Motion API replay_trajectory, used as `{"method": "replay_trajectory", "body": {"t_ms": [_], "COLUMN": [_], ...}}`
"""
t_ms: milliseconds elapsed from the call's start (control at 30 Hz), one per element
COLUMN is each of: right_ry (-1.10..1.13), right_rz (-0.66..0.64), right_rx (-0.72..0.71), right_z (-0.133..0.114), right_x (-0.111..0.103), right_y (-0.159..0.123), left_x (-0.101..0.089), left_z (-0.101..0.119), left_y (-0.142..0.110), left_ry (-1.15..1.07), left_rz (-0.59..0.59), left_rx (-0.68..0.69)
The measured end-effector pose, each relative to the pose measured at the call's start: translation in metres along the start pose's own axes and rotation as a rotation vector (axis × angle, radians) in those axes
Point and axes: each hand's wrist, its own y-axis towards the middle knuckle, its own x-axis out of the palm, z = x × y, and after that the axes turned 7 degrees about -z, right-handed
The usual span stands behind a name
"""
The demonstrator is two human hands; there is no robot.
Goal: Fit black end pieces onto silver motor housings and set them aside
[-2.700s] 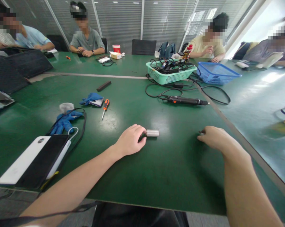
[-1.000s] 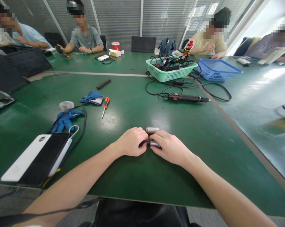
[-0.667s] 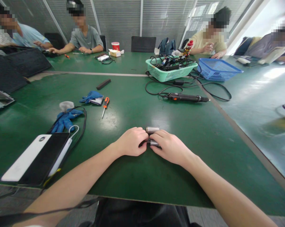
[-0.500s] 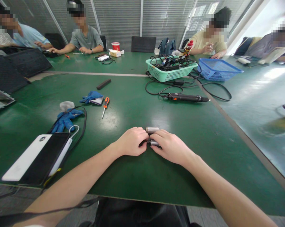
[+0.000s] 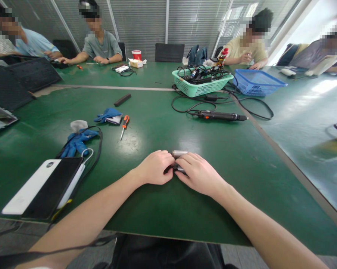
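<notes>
At the near middle of the green table (image 5: 146, 209), my two hands meet. My right hand (image 5: 198, 172) is closed round a small silver metal cylinder (image 5: 180, 169), whose left end shows between its thumb and fingers. Behind the fingertips lies a second silver cylinder (image 5: 179, 153), partly covered by both hands. My left hand (image 5: 158, 168) has its fingers curled and thumb in, up against the left end of the held cylinder. Something dark shows inside this curl, too hidden to name.
An orange-handled screwdriver (image 5: 124, 126), blue gloves (image 5: 78, 142) and a white-and-black power bank-like slab (image 5: 34, 183) lie left. Ahead right are a black electric screwdriver (image 5: 221, 116), a green basket (image 5: 199, 89) of cables and a blue basket (image 5: 255, 84). Several people sit around.
My right hand has shifted slightly left, closer to my left hand, and covers more of the lower cylinder. My left hand has barely moved.
</notes>
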Motion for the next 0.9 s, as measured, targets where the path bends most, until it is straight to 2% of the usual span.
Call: {"method": "replay_trajectory", "body": {"t_ms": [233, 900], "right_ry": [0.033, 0.056], "right_rz": [-0.010, 0.006], "right_rx": [0.003, 0.019], "right_z": [0.0009, -0.0024], "right_x": [0.0069, 0.0090], "right_y": [0.0001, 0.0011], "left_x": [0.0012, 0.0012], "left_z": [0.0001, -0.0005], "left_y": [0.0002, -0.0005], "left_ry": [0.027, 0.029], "left_rz": [-0.006, -0.009], "left_rx": [-0.005, -0.012]}}
